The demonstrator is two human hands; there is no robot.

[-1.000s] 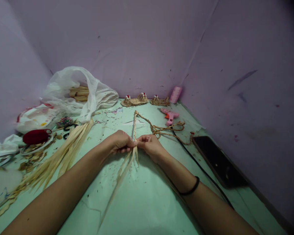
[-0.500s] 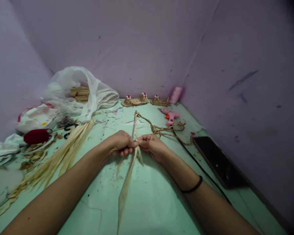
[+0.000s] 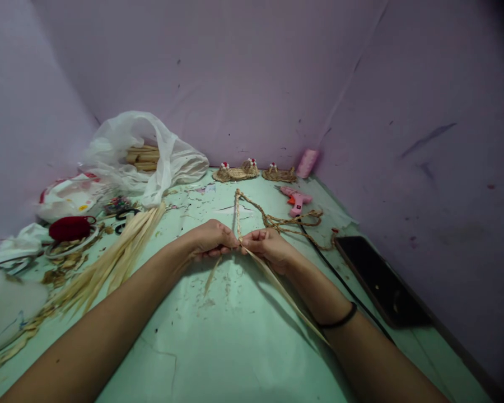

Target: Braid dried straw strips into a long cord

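- Currently, nearest the camera, green tabletop (image 3: 218,347) lies between both forearms, giving strand ends room to swing; its near edge is out of view.
- Long loose strand (image 3: 283,288) runs from the fingertips toward the right forearm, past the right hand. Short loose strand (image 3: 211,278) hangs below the left hand.
- Left hand (image 3: 213,238): thumb and index closed in a pinch at the braid's lower end, other fingers curled.
- Right hand (image 3: 273,246): thumb and index pinched at that same end, meeting the left fingertips. Which strand each has: cannot tell.
- Progress, judged: braid (image 3: 237,210) is formed from its far bend down to the fingertips; strands below are unbraided. Full strand count hidden.
- Right side is tighter: black cable (image 3: 344,282) and phone (image 3: 382,280) sit beside the right forearm, phone close to the wall.
- Left side: fibre bundle (image 3: 109,257) borders the left forearm.
- Beyond the hands, braid folds at its top into looped cord (image 3: 277,220), passing just below glue gun (image 3: 302,197).
- Far edge: woven slippers (image 3: 235,173) and pink spool (image 3: 307,163) near the purple wall (image 3: 252,73).
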